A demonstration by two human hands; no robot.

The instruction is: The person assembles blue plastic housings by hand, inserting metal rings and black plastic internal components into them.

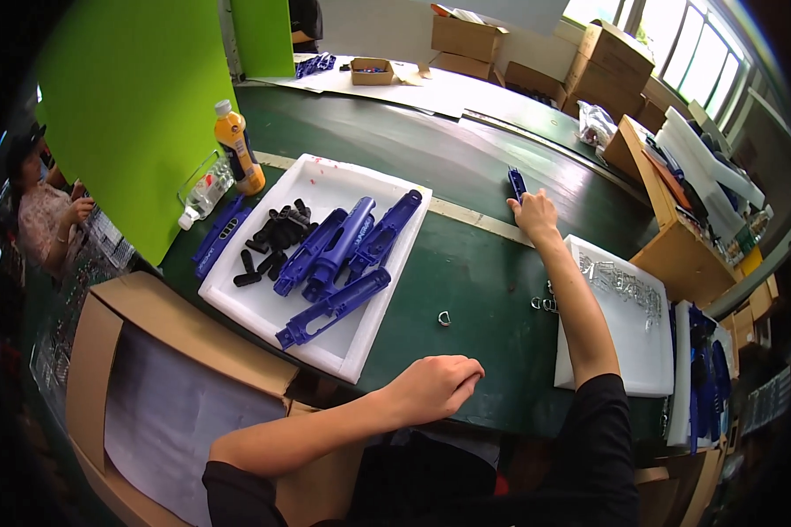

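My right hand (pixel 536 217) reaches far forward over the dark belt surface, thumb and fingers at the near end of a slim blue plastic housing (pixel 517 182). Close to the front edge of the green table, my left hand (pixel 439 386) is closed with its fingers curled under; whatever is inside is hidden. A small metal ring (pixel 444 319) lies on the table just beyond it. To its left, a white foam tray (pixel 373 338) carries several blue plastic housings (pixel 341 246) and a pile of small black parts (pixel 281 230).
At right, a white foam tray (pixel 620 347) holds many small metal clips (pixel 628 285), partly behind my right forearm. An orange drink bottle (pixel 239 149) and a clear bottle (pixel 206 193) stand by the green partition (pixel 141 105). An open cardboard box (pixel 185 325) sits at lower left.
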